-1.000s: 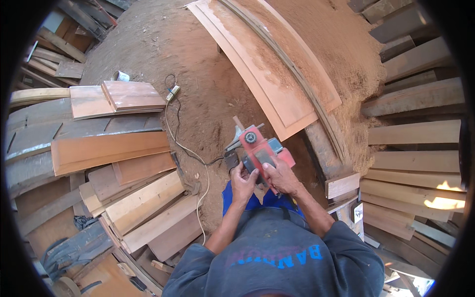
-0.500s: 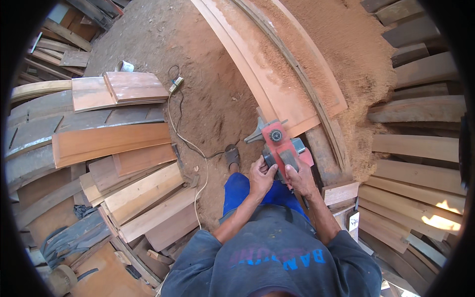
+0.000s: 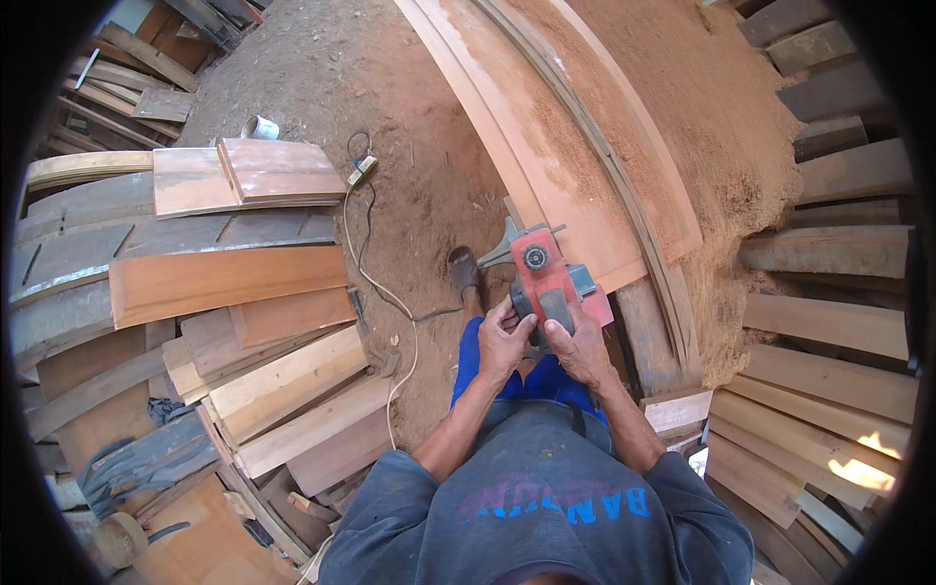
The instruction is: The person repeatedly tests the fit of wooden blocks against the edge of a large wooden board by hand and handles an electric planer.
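Note:
In front of my body I hold a red electric hand planer (image 3: 552, 283) with a round dark front knob and a grey metal guide (image 3: 502, 244) sticking out on its left. My left hand (image 3: 502, 343) is closed around the planer's dark side housing. On the rear handle my right hand (image 3: 582, 353) is closed, thumb on top. Beyond the tool lies a long reddish wooden board (image 3: 546, 175), dusted with shavings. The planer overlaps the board's near end in view; I cannot tell whether they touch.
A worn wooden strip (image 3: 614, 175) runs along the board. Wood shavings (image 3: 746, 175) spread to its right. Stacked planks (image 3: 229, 283) stand at left, more planks (image 3: 829, 327) at right. A pale cable (image 3: 390, 295) runs over the dirt to a power strip (image 3: 362, 173).
The planer has shifted slightly left and turned a little, with both hands still on it. My left foot has moved forward. The whole view has swung slightly.

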A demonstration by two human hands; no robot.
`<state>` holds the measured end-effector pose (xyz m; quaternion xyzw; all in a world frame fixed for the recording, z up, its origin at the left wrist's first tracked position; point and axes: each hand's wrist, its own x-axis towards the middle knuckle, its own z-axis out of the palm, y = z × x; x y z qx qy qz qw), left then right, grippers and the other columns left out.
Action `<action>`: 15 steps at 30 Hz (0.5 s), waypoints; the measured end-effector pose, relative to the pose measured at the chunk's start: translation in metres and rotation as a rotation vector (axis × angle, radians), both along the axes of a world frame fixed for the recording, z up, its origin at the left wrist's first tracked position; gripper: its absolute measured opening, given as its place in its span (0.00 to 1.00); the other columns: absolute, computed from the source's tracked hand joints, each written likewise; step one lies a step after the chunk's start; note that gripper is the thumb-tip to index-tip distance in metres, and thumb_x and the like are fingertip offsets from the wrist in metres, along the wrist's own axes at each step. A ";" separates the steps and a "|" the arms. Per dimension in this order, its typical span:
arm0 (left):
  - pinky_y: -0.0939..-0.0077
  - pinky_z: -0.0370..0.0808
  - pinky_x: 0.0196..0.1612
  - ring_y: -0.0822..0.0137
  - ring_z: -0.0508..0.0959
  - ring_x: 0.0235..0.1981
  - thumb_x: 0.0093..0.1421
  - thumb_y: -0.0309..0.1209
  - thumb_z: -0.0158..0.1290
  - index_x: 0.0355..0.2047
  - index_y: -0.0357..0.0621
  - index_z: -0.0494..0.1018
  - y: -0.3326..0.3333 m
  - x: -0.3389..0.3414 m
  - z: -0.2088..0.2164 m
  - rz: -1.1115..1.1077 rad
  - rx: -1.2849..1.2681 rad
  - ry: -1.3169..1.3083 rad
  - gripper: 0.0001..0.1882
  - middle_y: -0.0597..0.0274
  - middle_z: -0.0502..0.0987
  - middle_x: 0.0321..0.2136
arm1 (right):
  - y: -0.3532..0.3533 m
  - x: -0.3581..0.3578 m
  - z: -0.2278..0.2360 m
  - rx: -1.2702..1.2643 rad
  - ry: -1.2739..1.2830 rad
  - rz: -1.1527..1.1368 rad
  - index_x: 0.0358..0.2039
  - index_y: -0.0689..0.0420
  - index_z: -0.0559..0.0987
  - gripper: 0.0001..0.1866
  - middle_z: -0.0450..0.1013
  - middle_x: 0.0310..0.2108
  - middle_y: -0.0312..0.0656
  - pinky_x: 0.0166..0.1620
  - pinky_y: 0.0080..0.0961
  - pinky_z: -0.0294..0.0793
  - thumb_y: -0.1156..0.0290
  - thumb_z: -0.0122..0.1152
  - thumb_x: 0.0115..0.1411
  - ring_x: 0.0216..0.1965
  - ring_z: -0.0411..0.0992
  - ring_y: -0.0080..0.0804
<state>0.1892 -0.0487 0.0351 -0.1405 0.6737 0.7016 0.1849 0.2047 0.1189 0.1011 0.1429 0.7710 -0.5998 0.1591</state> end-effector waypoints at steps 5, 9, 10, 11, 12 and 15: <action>0.75 0.79 0.51 0.71 0.82 0.45 0.60 0.25 0.65 0.60 0.37 0.74 -0.009 -0.035 -0.011 0.011 -0.007 0.052 0.27 0.56 0.83 0.45 | -0.009 -0.037 0.001 0.039 0.014 0.010 0.45 0.66 0.76 0.36 0.77 0.39 0.60 0.47 0.44 0.75 0.38 0.59 0.64 0.43 0.77 0.54; 0.75 0.79 0.51 0.71 0.82 0.46 0.60 0.25 0.64 0.59 0.34 0.74 -0.016 -0.073 -0.010 0.016 0.062 0.054 0.26 0.56 0.83 0.46 | -0.017 -0.070 -0.005 0.079 0.005 0.013 0.46 0.66 0.76 0.35 0.77 0.39 0.60 0.47 0.45 0.74 0.39 0.57 0.65 0.43 0.77 0.56; 0.76 0.79 0.51 0.71 0.82 0.46 0.61 0.24 0.64 0.59 0.34 0.74 -0.018 -0.083 -0.012 0.027 0.078 0.060 0.25 0.56 0.83 0.46 | -0.019 -0.081 -0.005 0.068 0.013 0.022 0.46 0.66 0.76 0.34 0.77 0.39 0.61 0.47 0.46 0.74 0.41 0.57 0.65 0.43 0.77 0.57; 0.76 0.79 0.51 0.71 0.82 0.46 0.61 0.24 0.64 0.59 0.34 0.74 -0.021 -0.095 -0.011 0.020 0.081 0.061 0.25 0.56 0.83 0.46 | -0.021 -0.094 -0.005 0.065 0.020 0.020 0.46 0.66 0.76 0.33 0.77 0.39 0.61 0.47 0.46 0.74 0.42 0.56 0.66 0.43 0.77 0.57; 0.76 0.79 0.51 0.71 0.82 0.46 0.61 0.24 0.63 0.58 0.33 0.74 -0.024 -0.110 -0.008 0.008 0.121 0.064 0.25 0.56 0.83 0.47 | -0.024 -0.107 -0.004 0.060 0.027 0.022 0.46 0.66 0.76 0.33 0.76 0.39 0.61 0.47 0.47 0.74 0.42 0.56 0.66 0.43 0.77 0.57; 0.77 0.78 0.51 0.71 0.83 0.46 0.63 0.23 0.61 0.58 0.32 0.74 -0.036 -0.152 -0.014 -0.030 0.130 0.064 0.23 0.55 0.83 0.48 | -0.037 -0.151 0.006 0.092 0.151 0.023 0.44 0.66 0.76 0.30 0.77 0.32 0.56 0.42 0.44 0.75 0.45 0.55 0.67 0.37 0.78 0.51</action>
